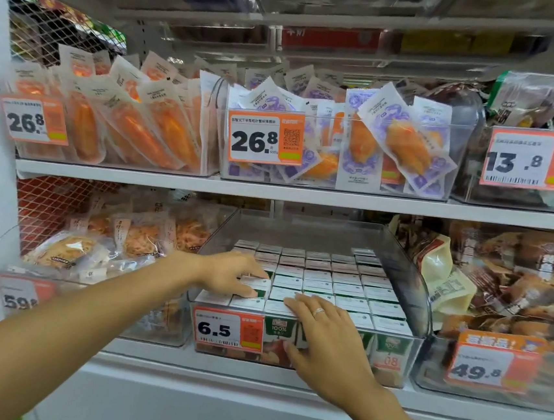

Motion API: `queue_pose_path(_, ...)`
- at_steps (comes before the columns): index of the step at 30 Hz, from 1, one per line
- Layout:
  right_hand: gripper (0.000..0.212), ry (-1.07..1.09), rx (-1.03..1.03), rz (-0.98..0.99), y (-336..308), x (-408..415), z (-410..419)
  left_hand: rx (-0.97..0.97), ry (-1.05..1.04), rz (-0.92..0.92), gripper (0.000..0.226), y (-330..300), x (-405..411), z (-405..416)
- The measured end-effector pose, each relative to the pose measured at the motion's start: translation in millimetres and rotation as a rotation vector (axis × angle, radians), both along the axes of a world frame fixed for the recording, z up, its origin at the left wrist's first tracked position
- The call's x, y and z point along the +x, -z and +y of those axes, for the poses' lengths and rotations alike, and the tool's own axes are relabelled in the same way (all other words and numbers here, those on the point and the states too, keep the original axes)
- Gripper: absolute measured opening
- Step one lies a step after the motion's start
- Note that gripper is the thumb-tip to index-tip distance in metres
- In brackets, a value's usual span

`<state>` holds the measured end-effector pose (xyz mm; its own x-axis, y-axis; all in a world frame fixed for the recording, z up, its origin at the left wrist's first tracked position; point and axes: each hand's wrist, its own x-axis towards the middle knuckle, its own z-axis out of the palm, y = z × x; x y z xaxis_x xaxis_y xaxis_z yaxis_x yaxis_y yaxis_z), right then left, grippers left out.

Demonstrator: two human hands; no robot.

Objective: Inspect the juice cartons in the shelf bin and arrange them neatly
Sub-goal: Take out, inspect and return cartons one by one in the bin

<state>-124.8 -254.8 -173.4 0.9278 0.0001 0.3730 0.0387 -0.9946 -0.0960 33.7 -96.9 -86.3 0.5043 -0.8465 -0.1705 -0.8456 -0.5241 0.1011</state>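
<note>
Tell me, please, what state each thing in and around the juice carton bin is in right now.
juice cartons: upright, packed in tidy rows.
shelf bin: clear, open-topped, back part unfilled.
price tag: on the bin front, reads 6.5.
left hand: reaching in, fingers on a front-left carton.
right hand: flat over the front row and bin front.

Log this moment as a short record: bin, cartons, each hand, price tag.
bin: clear bin on lower shelf, middle
cartons: juice cartons upright in tight rows, tops showing; rear of the bin bare
left hand: left hand on front-left cartons, fingers curled onto one top
right hand: right hand flat over the front row and bin's front wall
price tag: tag reads 6.5
</note>
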Motion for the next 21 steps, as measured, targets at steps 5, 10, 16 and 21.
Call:
queue_pose_path(5, 0.062, 0.001, 0.027, 0.003, -1.2, -0.3, 0.1, 0.029, 0.012, 0.085, 0.040, 3.3, 1.8, -2.8)
queue_pose_path(10, 0.062, 0.004, 0.058, 0.054, -5.7, -0.7, 0.5, -0.015, -0.058, 0.139, 0.038, 5.9, 11.4, -6.7)
queue_pose_path(16, 0.052, 0.121, 0.088, 0.007, -12.1, 0.2, -5.4, -0.081, -0.074, 0.133, 0.035, -0.3, 32.5, -19.7)
queue_pose_path(21, 0.055, 0.152, 0.079, 0.008, -6.7, 1.0, -5.8, -0.161, -0.178, -0.088, 0.037, 10.8, 54.2, -37.8)
